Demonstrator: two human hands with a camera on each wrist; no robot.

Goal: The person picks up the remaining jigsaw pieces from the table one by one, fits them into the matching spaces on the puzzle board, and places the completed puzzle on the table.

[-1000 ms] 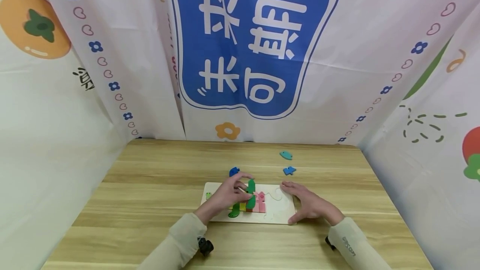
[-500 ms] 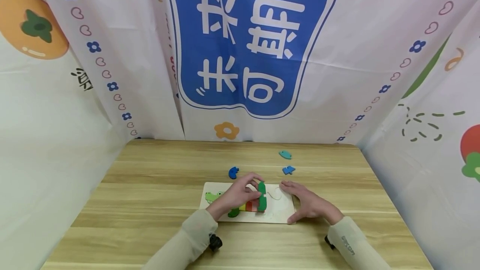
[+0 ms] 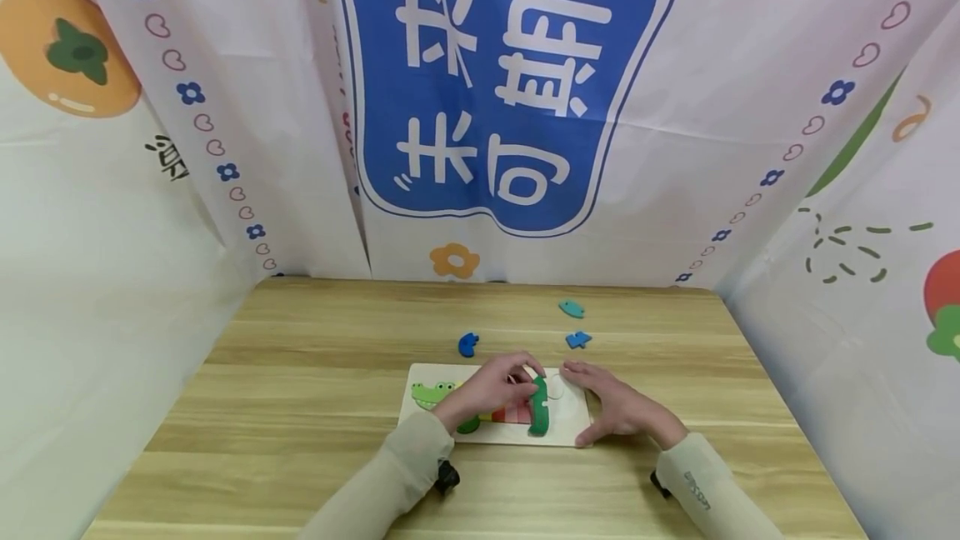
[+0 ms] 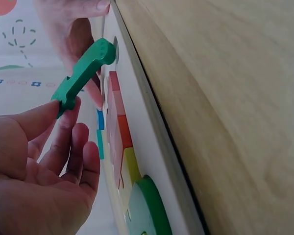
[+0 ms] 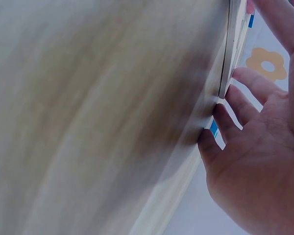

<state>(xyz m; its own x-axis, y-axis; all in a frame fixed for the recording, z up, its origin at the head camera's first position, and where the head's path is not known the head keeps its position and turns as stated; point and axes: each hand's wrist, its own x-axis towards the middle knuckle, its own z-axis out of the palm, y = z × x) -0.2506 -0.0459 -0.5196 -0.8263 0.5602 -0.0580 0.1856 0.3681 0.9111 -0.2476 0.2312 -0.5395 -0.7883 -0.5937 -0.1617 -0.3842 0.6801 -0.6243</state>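
Your left hand [image 3: 497, 388] pinches the green, notched, wood-like piece [image 3: 539, 413] near one end, over the pale rectangular board [image 3: 567, 419] your spread right hand [image 3: 621, 405] touches. It's likely light and stiff; grip its edges.

The head view is evenly bright; the dimmer right wrist view blurs the shadowed tabletop [image 5: 112, 107].

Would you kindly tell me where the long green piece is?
In the head view, the long green piece is pinched by the left hand over the puzzle board, right of the pink pieces.
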